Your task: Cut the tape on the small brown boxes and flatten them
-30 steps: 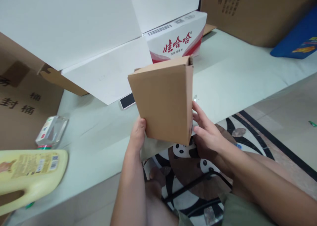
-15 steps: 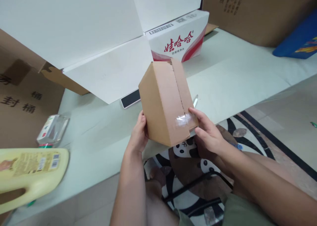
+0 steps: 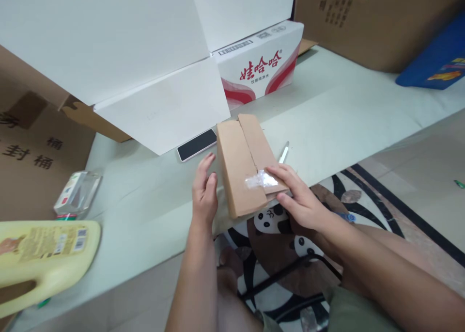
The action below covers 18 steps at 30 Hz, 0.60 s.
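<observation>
A small brown cardboard box (image 3: 241, 155) rests at the table's front edge, with a strip of clear tape over the near end of its top seam. My right hand (image 3: 300, 196) grips the near right corner, fingers on top by the tape and thumb at the end flap. Off the box's left side, my left hand (image 3: 205, 191) is apart from it, fingers spread and holding nothing. Just beyond my right fingers lies a slim white-handled tool (image 3: 284, 151), partly hidden, perhaps a knife. A dark-screened phone (image 3: 197, 145) lies behind my left hand.
White panels (image 3: 160, 104) and a white carton with red lettering (image 3: 259, 68) stand behind. At left are a yellow jug (image 3: 54, 259), a clear plastic container (image 3: 78, 192) and a large brown carton (image 3: 32, 152). A blue container (image 3: 432, 63) stands far right on the pale-covered table (image 3: 356, 114).
The box has come down and tipped flatter, its top facing up more. My left hand has let go of its side and opened. My right hand keeps its hold.
</observation>
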Motion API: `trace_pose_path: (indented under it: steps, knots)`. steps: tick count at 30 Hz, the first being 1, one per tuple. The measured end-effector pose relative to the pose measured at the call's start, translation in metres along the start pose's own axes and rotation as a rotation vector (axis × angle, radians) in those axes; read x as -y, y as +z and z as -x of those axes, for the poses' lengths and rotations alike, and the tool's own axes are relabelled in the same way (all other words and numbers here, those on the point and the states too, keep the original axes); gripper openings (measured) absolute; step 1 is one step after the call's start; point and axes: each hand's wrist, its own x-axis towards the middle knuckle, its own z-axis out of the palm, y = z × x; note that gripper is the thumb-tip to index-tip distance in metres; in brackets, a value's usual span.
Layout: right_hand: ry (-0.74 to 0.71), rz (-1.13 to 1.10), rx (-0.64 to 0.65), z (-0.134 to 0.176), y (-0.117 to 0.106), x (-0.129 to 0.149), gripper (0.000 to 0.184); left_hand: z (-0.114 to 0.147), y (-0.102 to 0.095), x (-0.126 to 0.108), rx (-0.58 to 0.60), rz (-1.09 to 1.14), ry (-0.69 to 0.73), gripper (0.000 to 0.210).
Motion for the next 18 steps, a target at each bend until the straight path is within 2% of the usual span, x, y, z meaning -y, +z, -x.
trace_pose_path:
  steps: [3,6,10,13,15,18]
  knots:
    - [-0.071,0.034,0.107,0.002,0.002,0.007,0.059,0.002,0.002,-0.002,0.075,0.212,-0.012,0.051]
    - [-0.128,0.048,0.146,0.002,0.002,0.01,0.059,0.005,0.002,-0.003,0.112,0.393,-0.02,0.062]
    - [-0.127,0.059,0.14,0.001,-0.001,0.008,0.058,0.005,-0.002,-0.006,0.163,0.443,-0.006,0.053]
    - [0.07,0.135,0.003,-0.003,-0.004,0.004,0.052,0.0,-0.004,-0.006,0.169,0.472,-0.003,0.047]
    - [0.235,0.284,-0.059,-0.006,-0.005,0.001,0.049,-0.003,-0.005,-0.006,0.175,0.496,0.001,0.046]
    - [0.374,0.605,0.034,-0.01,-0.005,-0.002,0.051,-0.004,-0.004,-0.004,0.174,0.514,0.008,0.047]
